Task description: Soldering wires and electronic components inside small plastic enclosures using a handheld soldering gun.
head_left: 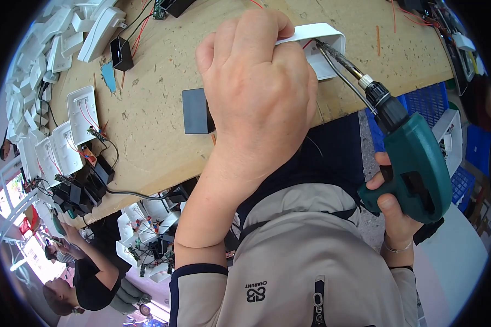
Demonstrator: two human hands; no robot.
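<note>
In my right hand [390, 201] is a green soldering gun [420, 169], gripped by its handle. Its metal tip and thin feed tube reach into a white plastic housing [324, 35] at the table's middle. My left hand [259, 76] is closed over the left end of that housing and hides much of it; its fingertips are mostly out of sight. A red wire shows inside the housing near the tip. Just left of my left wrist lies a black box [195, 111] on the tabletop.
White shells with wired boards [82, 117] and black boxes line the left of the wooden table [153, 131]. White housings [54, 38] are heaped at the far left. Blue crates [425, 103] stand at the right. Another person [90, 272] works at lower left.
</note>
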